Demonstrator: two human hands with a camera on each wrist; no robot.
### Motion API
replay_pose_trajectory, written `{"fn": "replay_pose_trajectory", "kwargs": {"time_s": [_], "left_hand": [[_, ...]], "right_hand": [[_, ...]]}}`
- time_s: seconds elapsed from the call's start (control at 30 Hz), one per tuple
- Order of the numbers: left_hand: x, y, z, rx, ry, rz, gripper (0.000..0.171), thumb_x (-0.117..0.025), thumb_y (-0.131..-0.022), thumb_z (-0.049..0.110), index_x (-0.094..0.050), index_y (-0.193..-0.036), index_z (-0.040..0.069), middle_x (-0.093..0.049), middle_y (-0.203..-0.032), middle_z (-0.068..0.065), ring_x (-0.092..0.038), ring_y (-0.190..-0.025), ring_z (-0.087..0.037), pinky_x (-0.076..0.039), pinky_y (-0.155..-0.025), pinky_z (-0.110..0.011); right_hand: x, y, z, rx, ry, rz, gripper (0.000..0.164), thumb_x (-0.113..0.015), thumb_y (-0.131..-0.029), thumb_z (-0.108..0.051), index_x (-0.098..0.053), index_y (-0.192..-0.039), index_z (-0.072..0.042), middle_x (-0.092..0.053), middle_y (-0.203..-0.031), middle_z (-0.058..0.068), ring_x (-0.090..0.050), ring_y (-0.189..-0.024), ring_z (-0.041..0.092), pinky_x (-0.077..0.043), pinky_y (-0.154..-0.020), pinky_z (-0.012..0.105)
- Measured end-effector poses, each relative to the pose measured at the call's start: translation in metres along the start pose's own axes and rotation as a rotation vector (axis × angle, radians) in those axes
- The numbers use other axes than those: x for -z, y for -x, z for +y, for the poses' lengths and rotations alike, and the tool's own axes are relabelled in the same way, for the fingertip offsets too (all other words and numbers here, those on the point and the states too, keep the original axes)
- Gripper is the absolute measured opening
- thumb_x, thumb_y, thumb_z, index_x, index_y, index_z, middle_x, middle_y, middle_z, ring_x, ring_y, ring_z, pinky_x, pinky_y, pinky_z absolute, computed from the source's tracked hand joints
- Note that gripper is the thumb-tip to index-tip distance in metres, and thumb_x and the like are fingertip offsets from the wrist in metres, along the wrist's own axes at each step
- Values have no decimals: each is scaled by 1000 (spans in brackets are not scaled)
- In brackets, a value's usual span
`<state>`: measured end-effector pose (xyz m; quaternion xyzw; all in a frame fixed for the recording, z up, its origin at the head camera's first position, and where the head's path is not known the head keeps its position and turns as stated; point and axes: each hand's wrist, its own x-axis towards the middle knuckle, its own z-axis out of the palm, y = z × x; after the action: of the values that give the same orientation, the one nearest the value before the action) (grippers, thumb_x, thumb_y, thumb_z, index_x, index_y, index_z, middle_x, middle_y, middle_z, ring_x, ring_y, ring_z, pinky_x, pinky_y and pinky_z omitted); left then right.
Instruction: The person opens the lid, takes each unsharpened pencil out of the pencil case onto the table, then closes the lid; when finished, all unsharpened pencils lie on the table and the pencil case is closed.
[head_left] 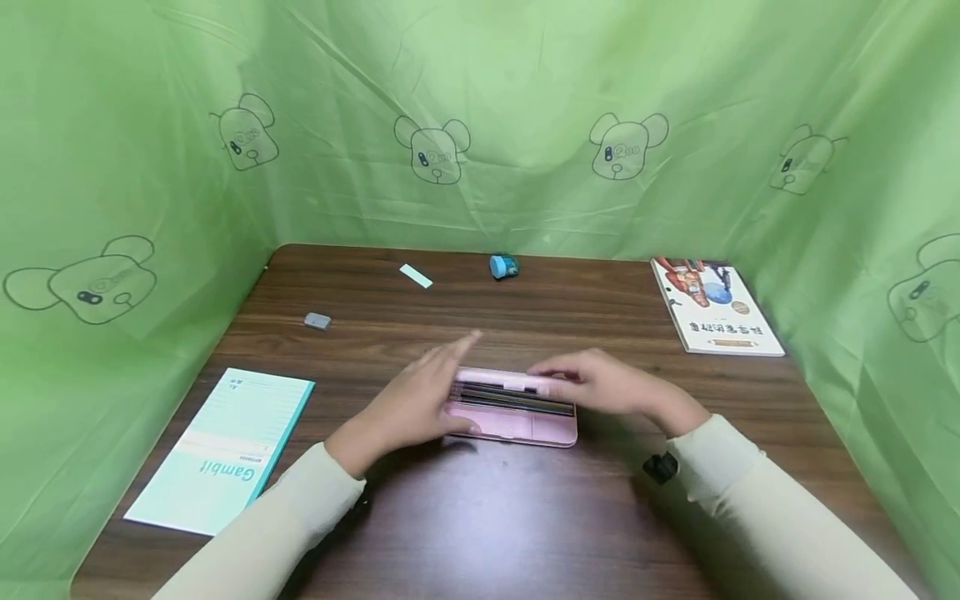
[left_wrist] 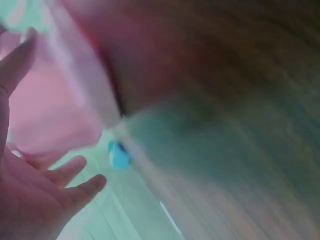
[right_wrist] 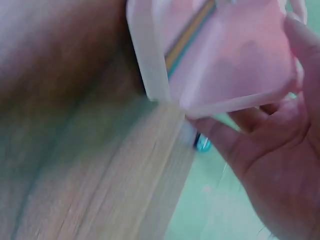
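A pink pencil case [head_left: 555, 430] lies opened on the table, with several dark pencils [head_left: 517, 398] along its inside. My left hand [head_left: 416, 400] is at the case's left end, fingers extended and spread, thumb over the near left corner. In the left wrist view, the left hand [left_wrist: 37, 195] appears beside the pink case [left_wrist: 55, 100], which is blurred. My right hand [head_left: 600, 383] holds the raised lid near its right end, fingers behind and thumb in front. The right wrist view shows the right hand [right_wrist: 285, 155] around the edge of the case [right_wrist: 245, 70], with a pencil [right_wrist: 187, 40] inside.
A notebook [head_left: 225, 450] lies at the left and a picture-covered book [head_left: 716, 308] at the back right. Farther back are a grey eraser-like block [head_left: 317, 321], a pale strip [head_left: 416, 276] and a blue sharpener-like item [head_left: 503, 267]. Green curtains [head_left: 525, 200] surround the table.
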<state>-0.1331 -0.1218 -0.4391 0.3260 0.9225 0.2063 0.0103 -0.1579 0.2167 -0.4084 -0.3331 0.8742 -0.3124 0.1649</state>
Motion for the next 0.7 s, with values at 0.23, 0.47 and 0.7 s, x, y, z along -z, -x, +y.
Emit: {"fn": "replay_pose_trajectory", "kwargs": {"time_s": [0.23, 0.47, 0.7], "left_hand": [[3, 11, -9, 223, 183, -31, 156, -98, -83, 54, 25, -175, 27, -46, -172, -28, -59, -151, -40, -51, -122, -58], [-8, 13, -6, 204, 195, -92, 154, -101, -81, 51, 15, -179, 24, -57, -167, -18, -66, -142, -32, -54, -119, -53], [-9, 16, -8, 273, 165, -98, 127, -101, -80, 52, -28, -172, 7, -61, -161, -18, -61, -148, -35, -52, -122, -55]], "right_hand": [[13, -31, 31, -187, -248, 221, 39, -53, -120, -32, -75, -141, -9, -75, -144, 14, -67, -140, 33, -51, -121, 59], [1, -58, 54, -348, -464, 334, 45, -53, -119, -38, -73, -144, -7, -67, -156, 16, -56, -148, 30, -41, -126, 52], [-6, -66, 59, -388, -512, 396, 43, -54, -119, -32, -72, -144, -2, -66, -158, 17, -54, -150, 30, -40, -126, 49]]}}
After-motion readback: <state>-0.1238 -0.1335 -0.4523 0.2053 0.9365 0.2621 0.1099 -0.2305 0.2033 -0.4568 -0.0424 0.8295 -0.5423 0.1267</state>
